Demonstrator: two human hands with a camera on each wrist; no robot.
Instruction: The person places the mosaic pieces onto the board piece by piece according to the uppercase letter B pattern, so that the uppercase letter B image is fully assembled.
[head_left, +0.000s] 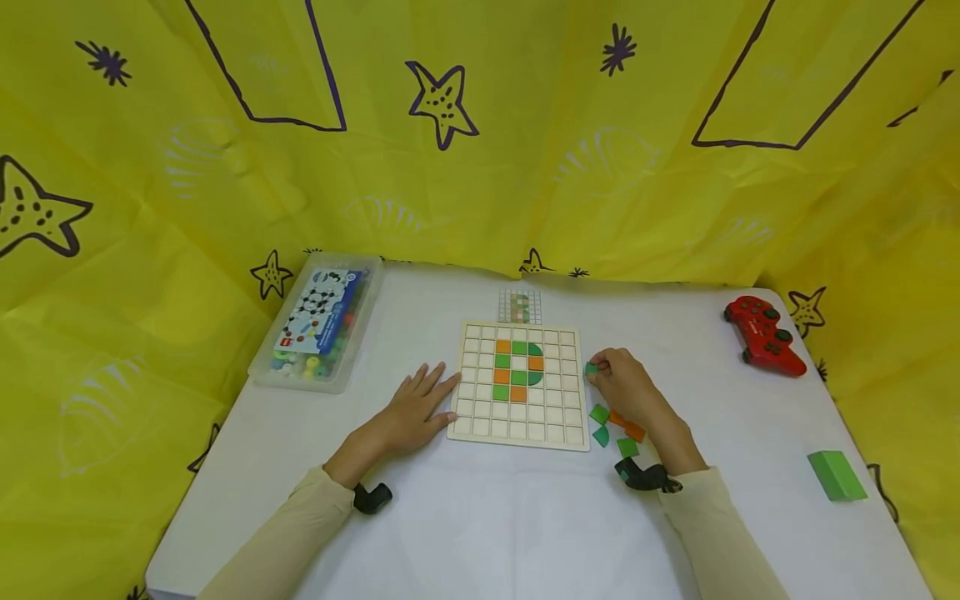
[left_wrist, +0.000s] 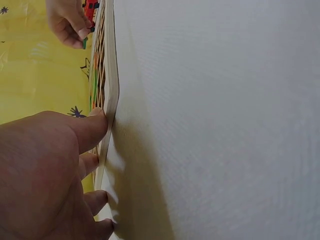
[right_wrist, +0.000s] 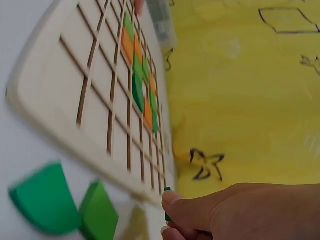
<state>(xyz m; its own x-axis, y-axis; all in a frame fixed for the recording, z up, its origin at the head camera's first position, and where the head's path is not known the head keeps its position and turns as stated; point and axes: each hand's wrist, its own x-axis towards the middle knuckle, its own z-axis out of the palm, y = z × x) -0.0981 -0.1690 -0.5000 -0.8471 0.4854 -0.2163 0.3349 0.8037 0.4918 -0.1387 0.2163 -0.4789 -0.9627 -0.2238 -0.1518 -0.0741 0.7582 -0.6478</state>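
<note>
At the far left of the table [head_left: 480, 533] sits a clear plastic box [head_left: 358, 342] of small coloured parts. Right of it, the left hand [head_left: 412, 412] lies with fingers spread, touching the left edge of the gridded board [head_left: 558, 412] without grasping it. With so light a touch, a bump could slide the board and jolt the orange and green tiles [head_left: 518, 377] laid on it. A small pattern card [head_left: 520, 307] lies just beyond the far edge.

Just right of the board, the right hand [head_left: 626, 387] pinches one green tile [head_left: 592, 367] between thumb and fingers. The hold looks to be on a small area — a tilt or knock could make it slip. Loose tiles [head_left: 627, 447] lie nearer, with the black wrist camera [head_left: 645, 475] close by; a low wrist might scatter them. Farther right: a red game controller [head_left: 765, 337], then, nearer, a green block [head_left: 836, 477].
</note>
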